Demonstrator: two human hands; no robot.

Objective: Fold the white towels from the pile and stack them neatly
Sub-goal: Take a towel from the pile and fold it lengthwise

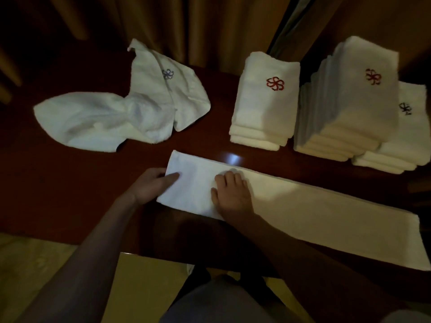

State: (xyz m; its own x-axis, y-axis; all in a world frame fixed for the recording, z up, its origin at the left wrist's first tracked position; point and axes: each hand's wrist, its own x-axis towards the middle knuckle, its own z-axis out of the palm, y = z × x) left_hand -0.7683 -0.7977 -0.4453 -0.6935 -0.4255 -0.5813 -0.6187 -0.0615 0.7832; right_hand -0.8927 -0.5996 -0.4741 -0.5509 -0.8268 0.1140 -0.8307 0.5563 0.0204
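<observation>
The towel [291,210], a soft and light strip lying long on the desk [58,183], is pinched at its left end by the left hand [154,185] while the right hand [233,194] presses flat on it, and that end seems best to lift.

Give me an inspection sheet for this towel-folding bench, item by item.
Surface: dark glossy table, with a light glare spot near the strip.
Job's things: long folded strip lies across the near edge; loose pile far left; three folded stacks, short stack, tall stack and low stack partly behind it.
Clutter: nothing seen.
Grips: left hand holds the strip's left end, thumb on top; right hand lies flat on the strip.
Cables: nothing seen.
Surroundings: brown curtain behind the table; pale floor below.
</observation>
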